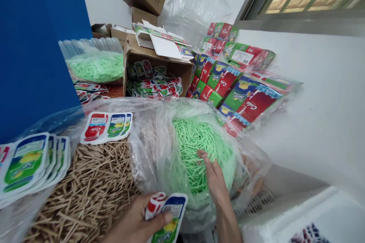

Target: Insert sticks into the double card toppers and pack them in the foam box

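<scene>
My left hand (142,220) is closed on a printed two-part Cola and Sprite packet (171,216). The red Cola half curls up beside the thumb, and the green Sprite half faces me. My right hand (211,169) reaches into a clear plastic bag of short green sticks (196,136). Its fingers are apart and touch the sticks; the tips are partly hidden among them. Left of that bag lies a heap of short brown sticks (94,186) in another plastic bag. Similar packets (107,127) rest on the far edge of the brown heap, and a fanned stack of packets (34,163) lies at the left.
Behind the bags, an open cardboard box (159,59) on its side holds many packets. Wrapped Cola and Sprite boxes (242,95) are stacked against the wall. A blue panel (40,45) stands left, a white foam box (308,212) lower right, another green bag (97,66) behind.
</scene>
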The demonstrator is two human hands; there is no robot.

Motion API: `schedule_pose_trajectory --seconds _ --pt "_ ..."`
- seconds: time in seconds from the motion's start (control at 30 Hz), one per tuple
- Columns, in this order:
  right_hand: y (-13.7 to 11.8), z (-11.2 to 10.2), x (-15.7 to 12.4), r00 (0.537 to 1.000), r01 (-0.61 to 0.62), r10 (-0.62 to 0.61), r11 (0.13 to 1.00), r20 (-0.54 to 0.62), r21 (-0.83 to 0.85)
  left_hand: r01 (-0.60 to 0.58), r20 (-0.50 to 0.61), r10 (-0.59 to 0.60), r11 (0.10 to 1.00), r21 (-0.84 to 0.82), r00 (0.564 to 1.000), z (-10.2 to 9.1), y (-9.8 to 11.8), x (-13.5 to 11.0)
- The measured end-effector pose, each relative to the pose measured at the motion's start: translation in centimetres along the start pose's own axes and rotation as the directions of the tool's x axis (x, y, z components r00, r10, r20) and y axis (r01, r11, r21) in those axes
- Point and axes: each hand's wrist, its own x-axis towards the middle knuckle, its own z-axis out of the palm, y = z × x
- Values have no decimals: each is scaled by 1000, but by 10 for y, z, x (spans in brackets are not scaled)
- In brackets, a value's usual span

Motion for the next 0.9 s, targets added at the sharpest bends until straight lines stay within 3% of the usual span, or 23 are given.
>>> schedule_pose_trajectory --seconds 0.13,0.3,0.37,0.47,0.63,0.77,0.83,0.9 --pt "-6 8 -1 996 -91 90 960 14 264 -148 125 122 961 232 985 11 16 17" --pt "-13 15 -7 980 -196 168 881 104 430 -383 312 229 656 650 922 28 27 32" --pt "-14 17 -15 960 -271 202 851 196 450 -443 392 221 594 671 893 35 27 40" --pt "-10 17 -30 927 -332 212 848 310 412 -498 467 227 614 612 855 40 22 55" --pt "2 11 -41 921 -281 169 913 351 297 -520 506 235 655 548 830 37 13 65" --pt "5 2 -34 974 -122 87 979 209 165 -519 508 211 608 601 835 29 20 54" --pt "7 -4 -33 987 4 -3 1000 158 -10 -565 471 321 569 598 822 23 31 48" --pt "11 -9 -36 978 109 -78 982 194 -156 -657 437 493 517 549 752 17 43 44"
